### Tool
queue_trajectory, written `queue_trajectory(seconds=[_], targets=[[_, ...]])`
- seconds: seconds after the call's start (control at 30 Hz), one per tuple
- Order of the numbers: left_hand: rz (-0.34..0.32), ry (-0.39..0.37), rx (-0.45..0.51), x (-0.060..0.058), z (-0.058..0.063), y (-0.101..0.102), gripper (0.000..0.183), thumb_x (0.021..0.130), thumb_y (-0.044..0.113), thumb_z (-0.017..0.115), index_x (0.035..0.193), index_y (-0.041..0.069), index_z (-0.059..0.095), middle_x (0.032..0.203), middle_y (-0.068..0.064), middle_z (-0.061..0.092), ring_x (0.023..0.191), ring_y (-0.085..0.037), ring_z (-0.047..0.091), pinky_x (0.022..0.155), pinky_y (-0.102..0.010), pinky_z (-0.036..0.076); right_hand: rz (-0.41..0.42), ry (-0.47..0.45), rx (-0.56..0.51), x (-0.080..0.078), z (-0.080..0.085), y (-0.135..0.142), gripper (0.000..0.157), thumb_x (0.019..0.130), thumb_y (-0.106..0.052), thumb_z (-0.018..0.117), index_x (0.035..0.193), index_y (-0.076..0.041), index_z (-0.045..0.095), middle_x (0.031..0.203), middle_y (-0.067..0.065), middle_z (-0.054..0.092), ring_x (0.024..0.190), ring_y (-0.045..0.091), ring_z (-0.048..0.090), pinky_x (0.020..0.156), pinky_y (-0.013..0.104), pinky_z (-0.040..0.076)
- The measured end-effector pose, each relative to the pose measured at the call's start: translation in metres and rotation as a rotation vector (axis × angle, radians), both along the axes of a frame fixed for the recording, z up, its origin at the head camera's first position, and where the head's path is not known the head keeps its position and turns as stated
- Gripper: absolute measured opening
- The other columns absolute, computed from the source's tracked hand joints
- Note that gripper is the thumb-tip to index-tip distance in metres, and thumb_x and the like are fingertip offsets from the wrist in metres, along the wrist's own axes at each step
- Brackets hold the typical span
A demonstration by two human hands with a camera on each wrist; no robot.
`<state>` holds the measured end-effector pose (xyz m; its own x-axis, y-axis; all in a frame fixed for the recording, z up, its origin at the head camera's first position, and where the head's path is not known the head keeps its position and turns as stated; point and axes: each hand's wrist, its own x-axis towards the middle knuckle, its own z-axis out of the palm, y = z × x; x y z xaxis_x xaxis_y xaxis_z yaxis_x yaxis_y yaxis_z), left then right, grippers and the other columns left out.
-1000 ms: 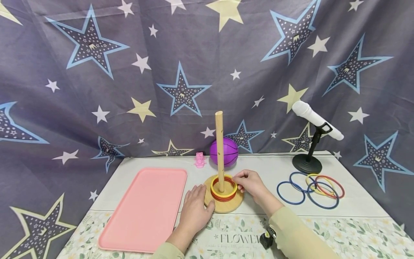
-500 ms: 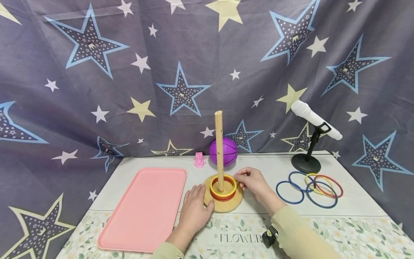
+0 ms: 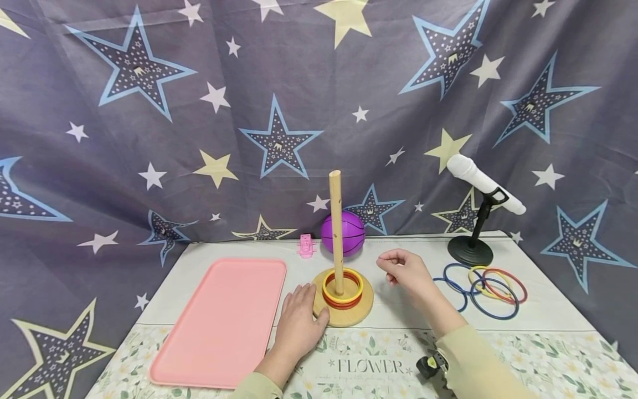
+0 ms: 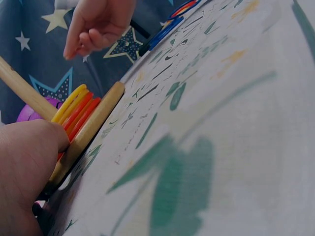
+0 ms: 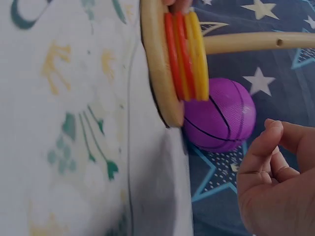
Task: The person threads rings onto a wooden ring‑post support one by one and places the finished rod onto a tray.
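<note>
A wooden peg (image 3: 336, 221) stands upright on a round wooden base (image 3: 344, 317). Around its foot lies a stack of red and yellow rings (image 3: 342, 299), yellow on top and red visible below. My left hand (image 3: 301, 327) rests at the left edge of the base, its fingers extended and its thumb near the rings. To the right of the base, my right hand (image 3: 407, 271) hovers over the table, apart from the stack. Its fingers are loosely bent, with thumb and forefinger close together and nothing between them, as the right wrist view shows (image 5: 280, 177).
Loose blue, yellow and red rings (image 3: 493, 318) overlap on the right. Behind them a white microphone (image 3: 485, 180) sits on a black stand (image 3: 471, 252). A purple ball (image 3: 351, 233) and a small pink toy (image 3: 306, 246) are at the back. A pink tray (image 3: 224, 321) lies left.
My right hand has drawn back from the rings towards the right. The left hand has stayed at the base, and the stack looks the same.
</note>
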<state>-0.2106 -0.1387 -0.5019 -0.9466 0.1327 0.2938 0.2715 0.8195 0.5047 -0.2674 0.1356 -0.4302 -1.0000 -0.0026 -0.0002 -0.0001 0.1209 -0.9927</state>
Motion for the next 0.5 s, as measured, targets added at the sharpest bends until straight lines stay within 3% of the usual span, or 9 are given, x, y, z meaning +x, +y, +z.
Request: queue_trajectory(seconds=[0.5], targets=[[0.004,-0.011,-0.006,-0.001,-0.001,0.001,0.067,0.102,0.028,0.071,0.155,-0.01,0.055,0.161,-0.031,0.053,0.155,-0.049,0.042,0.132,-0.065,0.023,-0.056,-0.02,0.077,0.019,0.009,0.054,0.034,0.106,-0.022,0.077,0.128,0.003,0.07,0.095,0.002,0.067,0.07,0.011,0.063,0.064,0.026,0.058]])
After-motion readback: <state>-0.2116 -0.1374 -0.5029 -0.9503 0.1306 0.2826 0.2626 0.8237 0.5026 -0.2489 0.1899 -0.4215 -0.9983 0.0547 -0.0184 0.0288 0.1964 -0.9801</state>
